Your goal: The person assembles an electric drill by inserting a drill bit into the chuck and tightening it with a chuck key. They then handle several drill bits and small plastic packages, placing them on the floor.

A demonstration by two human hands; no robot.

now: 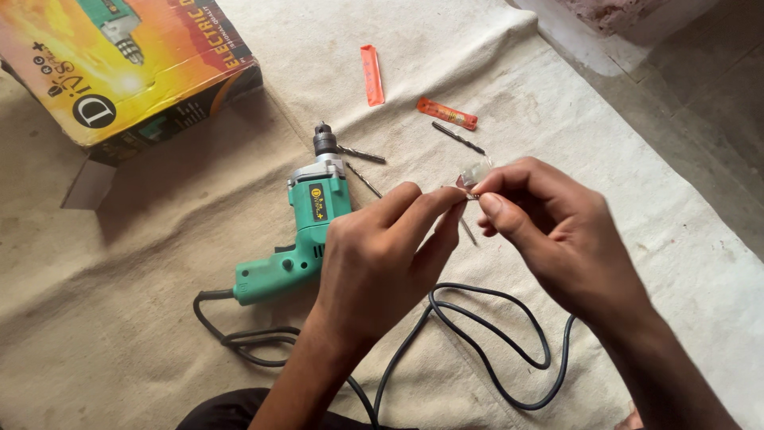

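My left hand (382, 255) and my right hand (549, 231) meet above a beige cloth, both pinching a small clear plastic packet (471, 177) with a thin drill bit in it; the bit's lower end (469, 231) pokes out below my fingers. A green electric drill (306, 239) lies on the cloth just left of my left hand, chuck pointing away. Its black cord (477, 342) loops under my wrists. Loose drill bits lie near the chuck (362, 154) and further right (458, 138).
An orange-yellow cardboard drill box (119, 64) sits at the top left. Two orange plastic sleeves (372, 75) (447, 114) lie beyond the drill. The beige cloth (119, 318) covers the floor; bare concrete (700, 87) shows at the right.
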